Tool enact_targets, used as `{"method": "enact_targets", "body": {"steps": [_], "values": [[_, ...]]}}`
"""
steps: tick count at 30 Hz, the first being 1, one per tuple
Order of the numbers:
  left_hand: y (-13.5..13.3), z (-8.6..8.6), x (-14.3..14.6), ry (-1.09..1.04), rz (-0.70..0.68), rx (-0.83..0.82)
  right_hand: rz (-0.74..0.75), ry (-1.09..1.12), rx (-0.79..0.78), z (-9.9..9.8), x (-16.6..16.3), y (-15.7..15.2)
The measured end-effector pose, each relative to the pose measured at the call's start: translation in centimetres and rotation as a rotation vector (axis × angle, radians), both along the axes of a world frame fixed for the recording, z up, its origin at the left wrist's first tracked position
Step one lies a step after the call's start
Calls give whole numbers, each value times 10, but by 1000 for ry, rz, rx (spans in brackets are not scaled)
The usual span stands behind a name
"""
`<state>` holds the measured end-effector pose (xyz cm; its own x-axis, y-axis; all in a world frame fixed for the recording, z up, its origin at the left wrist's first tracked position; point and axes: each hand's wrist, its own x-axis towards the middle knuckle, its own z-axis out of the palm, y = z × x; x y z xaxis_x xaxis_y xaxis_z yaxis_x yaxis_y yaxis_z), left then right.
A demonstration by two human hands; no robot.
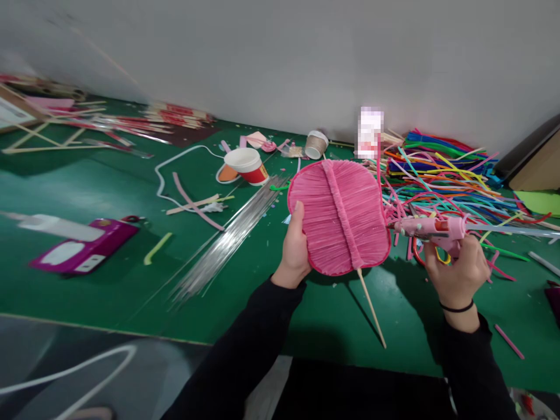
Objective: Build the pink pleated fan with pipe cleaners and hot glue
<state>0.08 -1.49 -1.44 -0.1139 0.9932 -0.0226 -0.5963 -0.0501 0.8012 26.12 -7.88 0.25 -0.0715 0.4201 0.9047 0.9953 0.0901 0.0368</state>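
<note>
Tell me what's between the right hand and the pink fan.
The head view shows a pink glue gun in the right hand, nozzle toward the fan.

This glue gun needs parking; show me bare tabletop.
Bare tabletop lies between the purple packet and the front edge; a smaller patch shows between the wooden stick and right sleeve. Crowded: behind the glue gun with pipe cleaners, left of centre with metal wires.

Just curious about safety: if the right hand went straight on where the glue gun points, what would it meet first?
Probably the edge of the pink fan: the glue gun in the right hand aims at it, though whether they touch is unclear.
</note>
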Motion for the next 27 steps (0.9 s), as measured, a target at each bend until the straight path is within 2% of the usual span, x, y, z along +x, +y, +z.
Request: {"method": "enact_targets", "body": {"steps": [17, 23, 27], "values": [[-1, 2, 1, 28, 38, -11, 0, -31, -38, 2, -3, 1], [-1, 1, 2, 22, 95, -21, -4, -8, -41, 3, -3, 0], [-1, 1, 2, 27, 64, -6, 14, 1, -34, 2, -3, 0]]}}
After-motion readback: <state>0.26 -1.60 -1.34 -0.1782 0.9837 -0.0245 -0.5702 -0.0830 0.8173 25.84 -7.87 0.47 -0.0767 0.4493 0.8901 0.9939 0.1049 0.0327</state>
